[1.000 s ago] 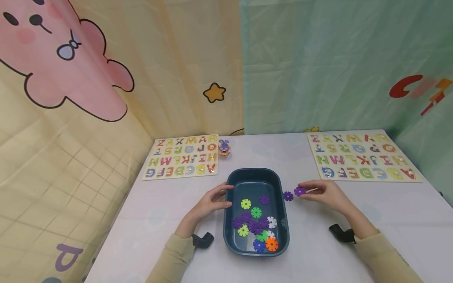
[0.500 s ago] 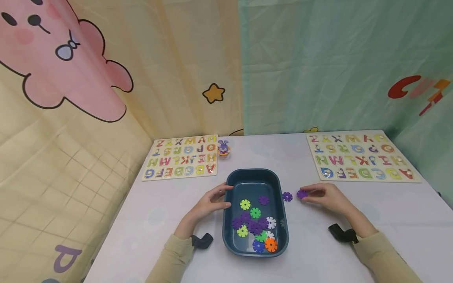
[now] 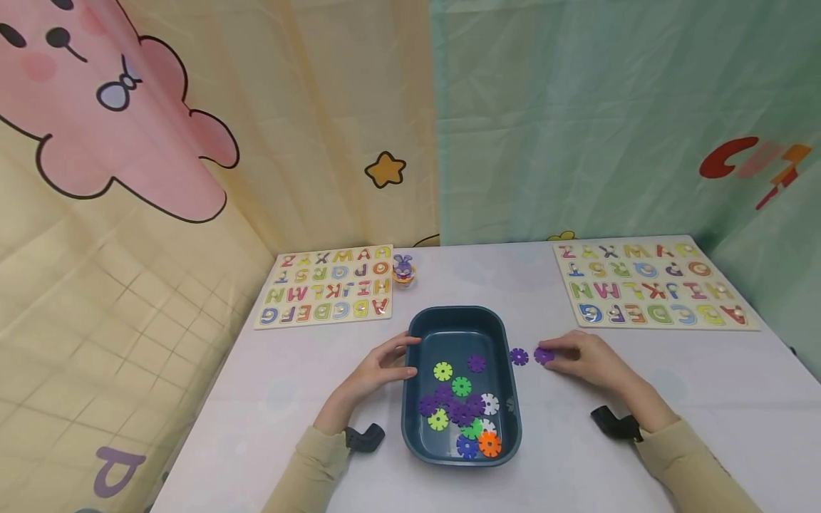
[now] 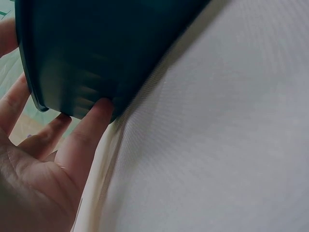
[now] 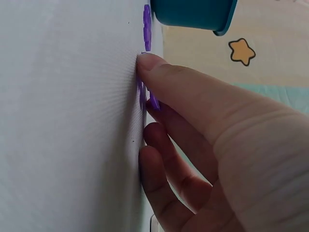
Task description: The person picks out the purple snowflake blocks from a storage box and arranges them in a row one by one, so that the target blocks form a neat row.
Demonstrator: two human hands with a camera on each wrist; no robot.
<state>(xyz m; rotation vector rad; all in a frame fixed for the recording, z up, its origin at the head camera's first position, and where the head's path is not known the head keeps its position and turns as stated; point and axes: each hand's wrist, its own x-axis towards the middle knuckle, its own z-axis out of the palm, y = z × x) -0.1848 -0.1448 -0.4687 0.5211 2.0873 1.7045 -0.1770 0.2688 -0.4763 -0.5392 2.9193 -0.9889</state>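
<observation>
My left hand (image 3: 375, 370) holds the left side of a dark teal plastic tray (image 3: 410, 434). Its thumb lies against the outer wall in the left wrist view, with fingertips at the rim. Right of the tray, my right hand (image 3: 586, 360) pinches a purple interlocking disc (image 3: 544, 355) between thumb and fingers, low at the tabletop. Another purple disc (image 3: 519, 357) lies between that hand and the tray's right wall. Inside the tray are several notched discs, among them an orange disc (image 3: 490, 444), a blue disc (image 3: 467, 447) and a green disc (image 3: 462, 387).
Two alphabet puzzle boards lie toward the back, the left board (image 3: 326, 287) and the right board (image 3: 654, 283). Beside the left one stands a small purple rabbit figure (image 3: 403, 270). Printed curtains (image 3: 551, 121) hang behind the white-covered table (image 3: 269, 427).
My right hand has lowered its purple disc to the tabletop and shifted slightly left, closer to the loose purple disc. The left hand stays on the tray. The head view has drifted slightly.
</observation>
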